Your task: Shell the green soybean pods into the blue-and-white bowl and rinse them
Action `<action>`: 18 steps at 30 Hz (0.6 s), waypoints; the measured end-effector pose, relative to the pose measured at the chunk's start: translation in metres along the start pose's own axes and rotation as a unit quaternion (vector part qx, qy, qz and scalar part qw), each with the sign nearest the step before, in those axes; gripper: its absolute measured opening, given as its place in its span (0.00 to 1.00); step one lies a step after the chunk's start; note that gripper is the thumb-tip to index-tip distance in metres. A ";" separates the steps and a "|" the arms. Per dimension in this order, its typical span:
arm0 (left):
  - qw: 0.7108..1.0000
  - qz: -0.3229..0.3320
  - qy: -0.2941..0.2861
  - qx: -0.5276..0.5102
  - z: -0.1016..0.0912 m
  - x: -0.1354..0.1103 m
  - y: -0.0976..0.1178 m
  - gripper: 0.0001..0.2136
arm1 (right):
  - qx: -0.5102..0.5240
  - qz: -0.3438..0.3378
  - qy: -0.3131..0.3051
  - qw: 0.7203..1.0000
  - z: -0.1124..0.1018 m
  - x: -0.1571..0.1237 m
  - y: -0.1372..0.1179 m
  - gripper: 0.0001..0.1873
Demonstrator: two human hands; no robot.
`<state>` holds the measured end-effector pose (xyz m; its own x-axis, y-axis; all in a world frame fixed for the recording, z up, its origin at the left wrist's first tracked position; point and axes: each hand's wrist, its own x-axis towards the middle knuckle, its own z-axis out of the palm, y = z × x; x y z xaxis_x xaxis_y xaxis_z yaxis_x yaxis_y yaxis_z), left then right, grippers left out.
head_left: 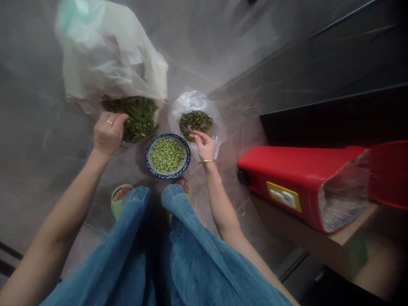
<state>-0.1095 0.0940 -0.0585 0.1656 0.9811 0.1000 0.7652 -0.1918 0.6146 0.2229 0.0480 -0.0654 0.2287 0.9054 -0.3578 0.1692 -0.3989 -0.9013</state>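
My left hand [109,131], with a ring on one finger, is at the mouth of a large whitish plastic bag [111,55]. Its fingers are closed in a pinch beside green bean pods [140,117]; what they hold is hidden. On the right, my right hand [205,145] reaches over the near edge of a smaller clear plastic bag [219,123]. Its fingers are stretched out and a little apart, close to darker green pods [199,120] in that bag. Between my hands stands a blue-and-white bowl [148,168] with shelled green beans [167,155].
A red bin [287,163] with a yellow label lies on its side at the right, its lined opening facing right. My feet in green slippers [117,207] are just below the bowl on the grey floor [35,170]. A dark wall or cabinet [334,59] stands at the upper right.
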 end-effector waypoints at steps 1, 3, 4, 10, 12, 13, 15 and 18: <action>1.000 0.024 -0.001 0.016 0.003 -0.001 -0.001 0.16 | -0.055 -0.037 0.023 0.998 -0.007 0.013 0.003 0.18; 0.996 0.067 0.016 0.055 0.009 -0.006 0.001 0.12 | -0.176 -0.090 0.041 0.979 -0.017 0.038 0.009 0.16; 0.993 0.084 0.030 0.074 0.011 -0.008 0.004 0.11 | -0.232 -0.104 0.041 0.966 -0.021 0.049 0.011 0.17; 0.985 0.127 0.074 0.091 0.014 -0.020 0.035 0.13 | -0.412 -0.119 -0.001 0.904 -0.016 0.083 0.018 0.23; 0.987 0.128 0.062 0.074 0.014 -0.022 0.044 0.13 | -0.435 -0.105 -0.009 0.894 -0.013 0.081 0.018 0.19; 0.987 0.133 0.058 0.073 0.014 -0.023 0.048 0.13 | -0.442 -0.099 -0.007 0.892 -0.012 0.079 0.017 0.18; 0.984 0.147 0.064 0.081 0.014 -0.024 0.054 0.13 | -0.448 -0.091 0.004 0.890 -0.011 0.074 0.017 0.17; 0.978 0.171 0.077 0.097 0.015 -0.024 0.062 0.13 | -0.449 -0.094 0.021 0.888 -0.009 0.069 0.017 0.14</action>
<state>-0.0570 0.0578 -0.0345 0.3469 0.8485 0.3996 0.7876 -0.4949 0.3671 0.2503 0.1028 -0.1033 0.1473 0.9695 -0.1959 0.9006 -0.2133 -0.3786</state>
